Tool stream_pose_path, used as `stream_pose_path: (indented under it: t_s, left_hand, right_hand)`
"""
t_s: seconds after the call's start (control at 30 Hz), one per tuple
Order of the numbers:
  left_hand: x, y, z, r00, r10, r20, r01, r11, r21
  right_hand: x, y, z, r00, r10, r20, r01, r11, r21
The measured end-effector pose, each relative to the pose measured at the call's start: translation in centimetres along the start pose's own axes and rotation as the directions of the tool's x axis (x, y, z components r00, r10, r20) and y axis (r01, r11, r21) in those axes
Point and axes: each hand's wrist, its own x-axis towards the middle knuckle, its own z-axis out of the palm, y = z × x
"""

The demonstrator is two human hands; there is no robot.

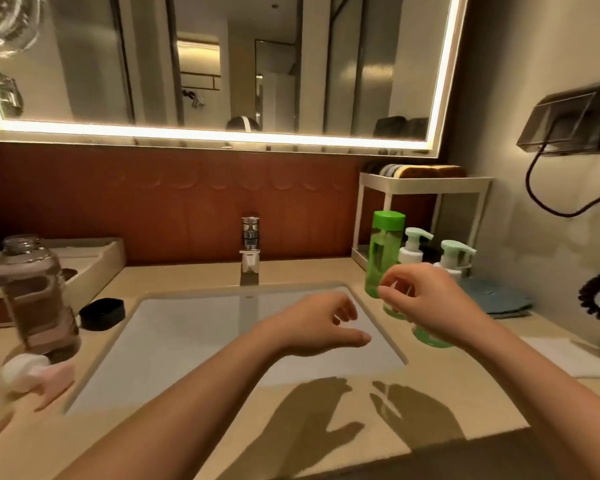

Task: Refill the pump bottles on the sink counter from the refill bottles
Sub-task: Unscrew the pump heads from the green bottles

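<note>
Curled the fingers of the left hand loosely above the sink basin, gripping nothing. Held the right hand raised over the counter right of the basin, fingers bent, thumb and forefinger close, nothing visible between them. Found it covering the lower parts of the nearer pump bottle and the farther pump bottle; could not tell contact. Saw the capped green refill bottle upright just left of them. Saw an uncapped clear bottle left of the basin, black cap beside it.
</note>
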Motion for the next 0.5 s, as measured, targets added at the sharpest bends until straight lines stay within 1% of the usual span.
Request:
stream_pose_path:
  t_s: [0.13, 0.3, 0.4, 0.5]
  left_hand:
    - [4.8, 1.3, 4.9, 1.0, -0.014, -0.001, 0.014, 0.997, -0.077]
    - [10.1, 1.7, 9.1, 0.997, -0.045, -0.063, 0.028, 0.966, -0.257]
    - [13.1, 1.9, 10.7, 0.993, -0.079, -0.093, 0.04, 0.931, -0.364]
    - [15.8, 2.4, 12.1, 0.987, -0.087, -0.132, 0.018, 0.893, -0.45]
  right_hand:
    - [-0.4, 6.2, -0.8, 0.983, 0.162, -0.086, -0.165, 0.986, -0.032]
    - [0.7, 11.3, -1.1, 0.913, 0.337, -0.231, -0.35, 0.937, -0.014]
    - [2.0, 13.5, -0.8, 0.88, 0.428, -0.206, -0.436, 0.9, 0.007]
    - [3.6, 14.9, -0.4, 0.876, 0.449, -0.178, -0.453, 0.891, 0.02]
